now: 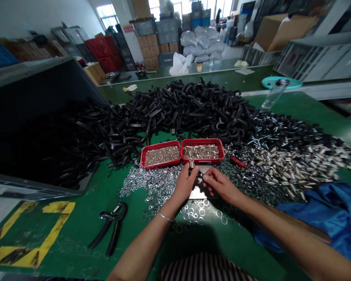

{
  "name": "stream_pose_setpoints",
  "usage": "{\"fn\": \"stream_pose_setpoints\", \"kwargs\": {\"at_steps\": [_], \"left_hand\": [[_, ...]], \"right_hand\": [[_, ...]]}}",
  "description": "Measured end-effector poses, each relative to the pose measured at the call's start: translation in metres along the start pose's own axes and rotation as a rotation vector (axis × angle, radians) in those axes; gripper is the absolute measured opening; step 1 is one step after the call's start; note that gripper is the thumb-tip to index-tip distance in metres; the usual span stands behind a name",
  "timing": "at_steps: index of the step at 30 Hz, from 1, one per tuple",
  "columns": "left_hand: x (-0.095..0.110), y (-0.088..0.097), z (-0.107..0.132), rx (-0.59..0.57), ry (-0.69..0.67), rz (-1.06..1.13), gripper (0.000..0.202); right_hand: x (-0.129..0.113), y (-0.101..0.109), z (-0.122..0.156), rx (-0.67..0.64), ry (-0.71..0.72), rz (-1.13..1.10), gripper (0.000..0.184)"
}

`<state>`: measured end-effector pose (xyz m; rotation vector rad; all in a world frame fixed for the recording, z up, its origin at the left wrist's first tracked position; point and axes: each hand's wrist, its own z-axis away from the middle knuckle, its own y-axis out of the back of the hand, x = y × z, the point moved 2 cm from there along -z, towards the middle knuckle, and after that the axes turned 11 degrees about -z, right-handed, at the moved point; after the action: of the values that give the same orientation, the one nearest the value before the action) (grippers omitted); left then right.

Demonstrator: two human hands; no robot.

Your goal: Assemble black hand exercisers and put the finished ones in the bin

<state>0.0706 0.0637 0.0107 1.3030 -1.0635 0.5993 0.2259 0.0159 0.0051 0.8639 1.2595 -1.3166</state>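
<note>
My left hand [186,182] is closed round a small silver spring [192,163], which sticks up above the thumb. A dark slim part [199,174] runs from it toward my right hand [222,186], whose thumb and fingers pinch together at its end; exactly what they grip is too small to tell. Both hands are over a pale metal plate [197,192]. Just beyond them stand a left red tray [160,166] and a right red tray [203,160], each filled with small metal pins. Silver nuts and washers [152,181] lie left of my hands, and larger rings [202,212] in front.
An assembled black hand grip [114,228] lies at the left front. Black handles [175,105] are heaped behind the trays and spill from a tipped grey crate [43,183]. Metal sleeves [295,164], a red-handled tool [238,162] and blue cloth [318,218] are at the right.
</note>
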Motion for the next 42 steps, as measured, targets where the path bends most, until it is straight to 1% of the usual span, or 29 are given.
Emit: {"fn": "stream_pose_setpoints", "kwargs": {"at_steps": [2,5,6,7,8,11,12,14,15,16,17,19,20,21,22,23,25,26,27,30,31,32,35,36,37,39,40,41,42], "left_hand": [[-0.001,0.000,0.003,0.006,-0.061,-0.061,0.023],[-0.002,-0.001,0.007,-0.021,-0.144,-0.149,0.022],[-0.003,-0.001,0.008,-0.034,-0.159,-0.160,0.021],[-0.004,-0.001,0.008,-0.041,-0.163,-0.161,0.021],[-0.005,0.000,0.008,-0.044,-0.160,-0.155,0.021],[-0.004,0.002,0.007,-0.047,-0.165,-0.129,0.021],[-0.003,0.003,0.007,-0.059,-0.182,-0.120,0.021],[0.000,0.004,0.007,-0.092,-0.213,-0.104,0.022],[-0.001,0.004,0.007,-0.106,-0.207,-0.094,0.023],[-0.002,0.004,0.006,-0.113,-0.180,-0.079,0.023],[-0.004,0.004,0.006,-0.108,-0.134,-0.058,0.024],[-0.008,0.003,0.005,-0.080,-0.037,-0.003,0.026],[-0.010,0.003,0.005,-0.058,-0.014,0.020,0.025],[-0.010,0.002,0.005,-0.039,-0.021,0.029,0.025],[-0.010,0.002,0.006,-0.026,-0.057,0.021,0.024],[-0.009,0.002,0.007,-0.015,-0.109,-0.003,0.023],[-0.006,0.000,0.010,-0.004,-0.215,-0.077,0.022],[-0.006,-0.001,0.011,-0.003,-0.245,-0.112,0.021],[-0.007,-0.003,0.013,0.004,-0.248,-0.136,0.021],[-0.013,-0.007,0.014,0.039,-0.147,-0.128,0.022],[-0.014,-0.007,0.015,0.055,-0.124,-0.120,0.022],[-0.014,-0.007,0.015,0.064,-0.129,-0.122,0.022],[-0.008,-0.005,0.016,0.050,-0.254,-0.182,0.018],[-0.007,-0.005,0.016,0.043,-0.276,-0.193,0.018],[-0.007,-0.006,0.017,0.042,-0.263,-0.186,0.018],[-0.010,-0.008,0.018,0.073,-0.163,-0.137,0.021],[-0.012,-0.009,0.020,0.102,-0.111,-0.117,0.022],[-0.015,-0.010,0.021,0.128,-0.077,-0.114,0.022],[-0.016,-0.010,0.022,0.140,-0.073,-0.131,0.021]], "right_hand": [[0.000,-0.003,0.001,-0.009,-0.056,-0.165,0.035],[-0.002,-0.005,0.005,-0.164,-0.287,-0.474,0.036],[-0.002,-0.006,0.006,-0.204,-0.349,-0.516,0.037],[-0.002,-0.005,0.007,-0.216,-0.372,-0.500,0.039],[-0.001,-0.004,0.007,-0.198,-0.352,-0.435,0.041],[0.005,-0.003,0.007,-0.122,-0.214,-0.201,0.044],[0.008,-0.004,0.007,-0.138,-0.216,-0.173,0.047],[0.012,-0.007,0.007,-0.217,-0.298,-0.166,0.061],[0.012,-0.008,0.007,-0.251,-0.332,-0.134,0.068],[0.011,-0.007,0.006,-0.257,-0.323,-0.051,0.071],[0.009,-0.006,0.004,-0.223,-0.257,0.081,0.070],[0.000,-0.003,0.000,-0.075,-0.001,0.403,0.060],[-0.004,-0.002,0.000,-0.001,0.128,0.525,0.055],[-0.006,-0.001,0.001,0.035,0.205,0.585,0.052],[-0.005,-0.001,0.001,0.018,0.211,0.571,0.052],[-0.002,-0.001,0.003,-0.060,0.144,0.493,0.055],[0.005,-0.003,0.006,-0.274,-0.074,0.273,0.068],[0.007,-0.003,0.008,-0.336,-0.143,0.206,0.072],[0.007,-0.002,0.010,-0.330,-0.149,0.199,0.070],[0.002,0.003,0.011,-0.075,0.047,0.361,0.050],[0.001,0.003,0.011,-0.037,0.067,0.366,0.049],[0.001,0.002,0.011,-0.065,0.029,0.322,0.050],[0.006,-0.004,0.014,-0.292,-0.216,0.101,0.066],[0.006,-0.005,0.014,-0.297,-0.222,0.093,0.065],[0.004,-0.005,0.014,-0.244,-0.160,0.137,0.059],[0.000,-0.005,0.013,-0.046,0.057,0.286,0.046],[-0.001,-0.005,0.014,0.030,0.129,0.326,0.043],[0.001,-0.007,0.014,0.056,0.138,0.315,0.042],[0.004,-0.009,0.014,0.031,0.082,0.251,0.043]]}}
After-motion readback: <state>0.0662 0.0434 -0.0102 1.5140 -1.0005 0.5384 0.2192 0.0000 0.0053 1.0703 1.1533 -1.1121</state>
